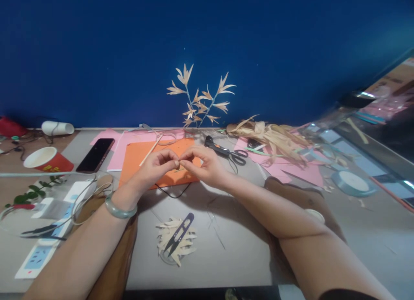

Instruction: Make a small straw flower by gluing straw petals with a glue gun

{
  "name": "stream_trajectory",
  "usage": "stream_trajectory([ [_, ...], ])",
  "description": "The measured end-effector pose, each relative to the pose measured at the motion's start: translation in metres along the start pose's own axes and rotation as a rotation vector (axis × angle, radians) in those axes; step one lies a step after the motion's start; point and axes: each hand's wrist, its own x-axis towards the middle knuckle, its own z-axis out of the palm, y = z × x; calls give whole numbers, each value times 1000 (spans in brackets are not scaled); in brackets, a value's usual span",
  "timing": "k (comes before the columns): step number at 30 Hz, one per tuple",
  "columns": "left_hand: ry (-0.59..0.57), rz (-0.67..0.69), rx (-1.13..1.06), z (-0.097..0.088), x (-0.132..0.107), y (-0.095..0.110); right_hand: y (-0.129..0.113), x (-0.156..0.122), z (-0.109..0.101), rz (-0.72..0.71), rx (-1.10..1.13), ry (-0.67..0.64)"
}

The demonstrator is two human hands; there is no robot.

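Note:
My left hand (157, 165) and my right hand (206, 164) meet fingertip to fingertip above an orange paper sheet (136, 162). Both hands are pinched closed on a tiny piece between them, too small to name. A thin dark thread (171, 194) hangs down from under the hands. A green bangle (119, 210) sits on my left wrist. Near me on the grey table lie thread snips (179, 233) on a pile of cut straw leaves (168, 242).
A straw-leaf branch (200, 102) stands against the blue wall. Black scissors (228, 153), dried husks (274, 138), pink paper (297, 170) and a ribbon spool (353, 182) lie right. A phone (95, 154), red paper cup (47, 160) and cables lie left.

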Motion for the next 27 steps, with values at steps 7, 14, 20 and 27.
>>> stream_trajectory([
  [7, -10, -29, -41, -1, 1, -6, 4, 0, 3, -8, -5, 33],
  [14, 44, -62, -18, -2, 5, -7, 12, -1, 8, 23, -21, 82],
  [20, 54, -105, -67, 0, 5, -5, 12, -2, 11, 27, -58, 74],
  [27, 44, -199, -218, 1, 4, -3, 8, -2, 14, 43, -15, 51],
])
